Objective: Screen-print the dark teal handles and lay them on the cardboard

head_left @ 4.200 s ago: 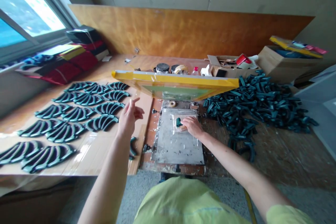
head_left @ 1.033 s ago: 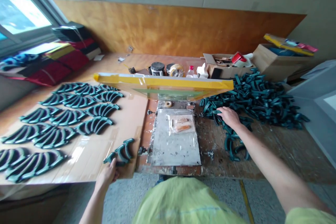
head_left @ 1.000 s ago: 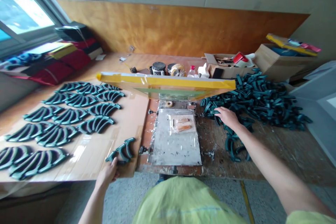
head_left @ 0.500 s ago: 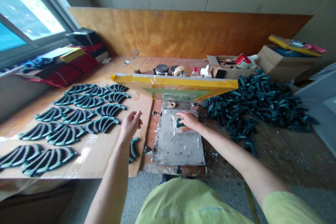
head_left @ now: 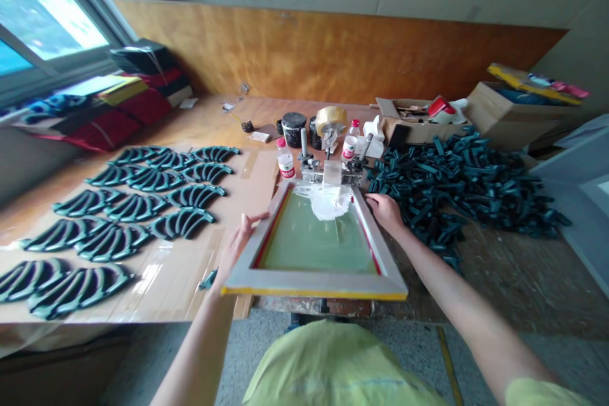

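Note:
A screen printing frame (head_left: 314, 280) with grey bars and a yellow front edge lies lowered in front of me. White ink (head_left: 333, 203) sits on the far part of its green mesh (head_left: 314, 244). My left hand (head_left: 239, 238) is at the frame's left bar, fingers closed against the edge. At the opposite bar, near the far corner, my right hand (head_left: 386, 212) has its fingers curled onto the edge. Behind the frame, a small squeegee (head_left: 332, 172) stands by the metal hinge clamp (head_left: 309, 174). The frame hides the plate beneath it.
Dark green curved handles (head_left: 126, 241) lie in fanned rows on cardboard (head_left: 166, 288) at left. More handles form a heap (head_left: 457, 184) at right. Red-capped bottles (head_left: 286, 163), a black tub (head_left: 294, 129), a tape roll (head_left: 332, 119) and boxes (head_left: 504, 111) stand behind.
The frame has swung down from its raised position over the plate. My right hand has left the piece on the plate for the right bar; my left hand has reached the left bar.

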`<state>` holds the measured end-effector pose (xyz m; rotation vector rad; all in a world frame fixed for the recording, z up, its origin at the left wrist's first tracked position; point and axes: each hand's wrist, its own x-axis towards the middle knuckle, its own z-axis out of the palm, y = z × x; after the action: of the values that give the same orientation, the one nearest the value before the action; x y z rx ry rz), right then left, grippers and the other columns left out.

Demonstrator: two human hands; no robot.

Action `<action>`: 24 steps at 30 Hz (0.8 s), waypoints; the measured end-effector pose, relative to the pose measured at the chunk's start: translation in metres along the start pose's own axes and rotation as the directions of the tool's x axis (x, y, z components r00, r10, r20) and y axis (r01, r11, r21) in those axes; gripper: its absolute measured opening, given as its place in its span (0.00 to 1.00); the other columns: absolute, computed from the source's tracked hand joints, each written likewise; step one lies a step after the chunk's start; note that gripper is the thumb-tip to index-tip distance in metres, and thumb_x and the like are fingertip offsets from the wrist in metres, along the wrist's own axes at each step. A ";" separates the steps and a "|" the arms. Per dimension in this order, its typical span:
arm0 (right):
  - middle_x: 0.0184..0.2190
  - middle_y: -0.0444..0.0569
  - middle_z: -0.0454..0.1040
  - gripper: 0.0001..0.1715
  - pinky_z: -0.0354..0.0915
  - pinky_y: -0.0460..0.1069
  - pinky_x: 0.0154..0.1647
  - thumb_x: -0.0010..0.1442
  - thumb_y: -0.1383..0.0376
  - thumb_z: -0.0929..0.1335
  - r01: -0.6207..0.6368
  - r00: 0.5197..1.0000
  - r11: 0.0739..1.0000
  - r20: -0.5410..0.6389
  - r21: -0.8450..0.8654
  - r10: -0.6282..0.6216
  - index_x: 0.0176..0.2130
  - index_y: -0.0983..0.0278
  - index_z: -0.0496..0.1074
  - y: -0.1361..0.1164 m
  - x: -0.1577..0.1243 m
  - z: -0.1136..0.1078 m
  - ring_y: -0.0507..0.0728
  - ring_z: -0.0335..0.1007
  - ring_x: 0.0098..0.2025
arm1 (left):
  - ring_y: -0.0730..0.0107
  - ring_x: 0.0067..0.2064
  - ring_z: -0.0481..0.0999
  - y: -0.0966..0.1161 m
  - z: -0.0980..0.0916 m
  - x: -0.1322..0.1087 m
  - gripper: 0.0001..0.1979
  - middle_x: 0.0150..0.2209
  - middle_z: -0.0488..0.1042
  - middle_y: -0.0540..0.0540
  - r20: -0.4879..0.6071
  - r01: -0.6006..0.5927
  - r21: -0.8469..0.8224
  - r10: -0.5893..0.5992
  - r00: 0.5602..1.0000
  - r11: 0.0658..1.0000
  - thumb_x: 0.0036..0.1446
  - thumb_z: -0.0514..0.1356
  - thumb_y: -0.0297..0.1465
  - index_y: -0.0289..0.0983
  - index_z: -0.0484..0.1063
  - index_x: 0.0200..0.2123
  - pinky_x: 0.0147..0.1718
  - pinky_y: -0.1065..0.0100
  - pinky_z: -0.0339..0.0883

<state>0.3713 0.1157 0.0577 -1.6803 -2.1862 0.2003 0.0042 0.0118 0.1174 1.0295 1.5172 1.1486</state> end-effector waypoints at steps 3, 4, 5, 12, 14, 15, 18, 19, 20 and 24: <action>0.54 0.57 0.71 0.24 0.63 0.59 0.57 0.62 0.64 0.66 0.025 0.987 0.999 -0.157 0.043 -0.018 0.57 0.64 0.68 -0.014 0.027 -0.010 0.63 0.66 0.55 | 0.61 0.38 0.79 -0.051 -0.001 -0.015 0.39 0.39 0.80 0.46 0.084 0.176 -0.012 -0.175 0.981 0.984 0.51 0.60 0.55 0.40 0.66 0.61 0.35 0.66 0.72; 0.57 0.57 0.69 0.28 0.62 0.58 0.58 0.59 0.64 0.68 0.084 0.982 0.996 -0.170 0.031 -0.078 0.58 0.64 0.67 -0.026 0.037 -0.009 0.63 0.64 0.57 | 0.62 0.37 0.79 -0.066 0.002 -0.016 0.42 0.38 0.80 0.46 0.079 0.196 -0.027 -0.193 0.978 0.980 0.49 0.62 0.54 0.40 0.61 0.64 0.35 0.66 0.72; 0.58 0.58 0.67 0.31 0.61 0.57 0.58 0.57 0.65 0.70 0.142 0.979 0.990 -0.148 -0.001 -0.141 0.59 0.65 0.66 -0.039 0.047 -0.008 0.64 0.63 0.58 | 0.62 0.36 0.79 -0.080 0.005 -0.015 0.45 0.37 0.80 0.46 0.066 0.207 -0.029 -0.205 0.977 0.978 0.48 0.63 0.53 0.40 0.57 0.66 0.35 0.66 0.72; 0.36 0.55 0.77 0.07 0.65 0.51 0.41 0.58 0.69 0.68 0.154 0.960 0.976 0.255 -0.152 -0.112 0.39 0.66 0.74 -0.087 0.053 0.015 0.61 0.72 0.40 | 0.59 0.40 0.80 -0.108 0.013 -0.005 0.39 0.41 0.80 0.44 0.064 0.219 -0.036 -0.216 0.974 0.975 0.50 0.63 0.50 0.39 0.64 0.62 0.36 0.66 0.72; 0.35 0.55 0.76 0.07 0.64 0.50 0.42 0.58 0.72 0.66 0.274 0.938 0.955 0.250 -0.114 -0.240 0.36 0.66 0.74 -0.082 0.032 0.017 0.60 0.71 0.42 | 0.58 0.42 0.80 -0.107 0.012 -0.007 0.37 0.42 0.80 0.43 0.072 0.223 -0.062 -0.218 0.973 0.973 0.50 0.63 0.50 0.39 0.67 0.60 0.37 0.66 0.72; 0.35 0.54 0.76 0.09 0.64 0.50 0.42 0.58 0.74 0.65 0.354 0.912 0.932 0.251 -0.083 -0.324 0.36 0.65 0.74 -0.078 0.021 0.016 0.59 0.70 0.42 | 0.58 0.42 0.79 -0.106 0.012 -0.007 0.36 0.42 0.80 0.43 0.070 0.224 -0.066 -0.219 0.973 0.972 0.50 0.63 0.50 0.38 0.67 0.59 0.38 0.66 0.72; 0.34 0.51 0.76 0.14 0.63 0.48 0.41 0.55 0.79 0.64 0.532 0.811 0.847 0.281 0.009 -0.513 0.35 0.65 0.74 -0.066 0.000 0.006 0.57 0.69 0.41 | 0.57 0.44 0.79 -0.107 0.013 -0.009 0.34 0.44 0.80 0.43 0.061 0.217 -0.045 -0.215 0.975 0.975 0.51 0.63 0.49 0.39 0.69 0.57 0.40 0.65 0.72; 0.33 0.50 0.75 0.14 0.62 0.48 0.40 0.54 0.79 0.64 0.559 0.786 0.828 0.298 0.032 -0.542 0.35 0.64 0.74 -0.063 -0.001 0.002 0.56 0.69 0.40 | 0.57 0.45 0.78 -0.108 0.013 -0.009 0.33 0.44 0.80 0.43 0.055 0.212 -0.033 -0.210 0.976 0.977 0.51 0.62 0.49 0.39 0.70 0.57 0.41 0.65 0.71; 0.32 0.49 0.75 0.13 0.62 0.47 0.39 0.54 0.78 0.65 0.570 0.770 0.820 0.316 0.050 -0.555 0.34 0.63 0.74 -0.062 0.001 -0.002 0.56 0.69 0.39 | 0.57 0.47 0.78 -0.108 0.013 -0.009 0.33 0.45 0.80 0.43 0.048 0.205 -0.020 -0.203 0.978 0.979 0.52 0.62 0.49 0.39 0.70 0.57 0.42 0.65 0.71; 0.31 0.48 0.75 0.08 0.62 0.48 0.38 0.55 0.74 0.67 0.486 0.841 0.874 0.261 0.021 -0.474 0.32 0.63 0.74 -0.066 0.011 0.004 0.56 0.69 0.37 | 0.58 0.48 0.77 -0.107 0.013 -0.009 0.32 0.47 0.79 0.42 0.012 0.184 0.020 -0.184 0.983 0.983 0.51 0.62 0.50 0.38 0.72 0.55 0.43 0.66 0.70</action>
<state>0.3080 0.1080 0.0784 -1.1143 -2.7486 0.2422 0.0100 -0.0162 0.0131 0.8871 1.5797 0.9978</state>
